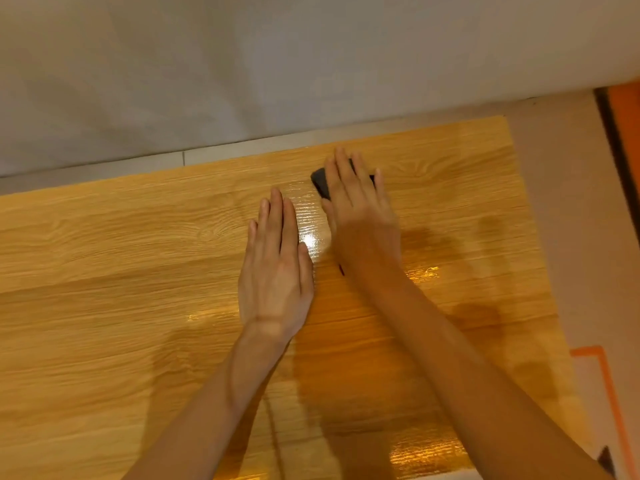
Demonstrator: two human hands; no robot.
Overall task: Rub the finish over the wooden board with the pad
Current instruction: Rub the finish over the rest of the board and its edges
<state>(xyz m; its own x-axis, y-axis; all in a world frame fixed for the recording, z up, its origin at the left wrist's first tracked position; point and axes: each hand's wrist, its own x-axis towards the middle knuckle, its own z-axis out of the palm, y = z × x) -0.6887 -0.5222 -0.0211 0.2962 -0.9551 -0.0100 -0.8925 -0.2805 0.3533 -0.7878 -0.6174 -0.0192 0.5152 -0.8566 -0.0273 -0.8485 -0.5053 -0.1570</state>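
The dark pad (320, 183) lies flat on the wooden board (121, 271) just above the centre of the frame, close to the board's far edge. The right hand (360, 209) covers most of it, fingers straight and held together, palm pressing down, so only the pad's left corner and a sliver at the right show; nothing is pinched. The left hand (275, 271) rests flat on the board just beside it, lower and to the left, fingers straight and closed up, holding nothing.

The board's long axis runs left to right across the frame. From the pad, a short stretch of board lies toward the right end, and it looks darker and glossier, with wet-looking glints between the hands and along the lower right. The long pale stretch lies to the left. The right hand is the one on the pad, so the coming stroke probably has to travel leftward, where the left hand sits in its path.
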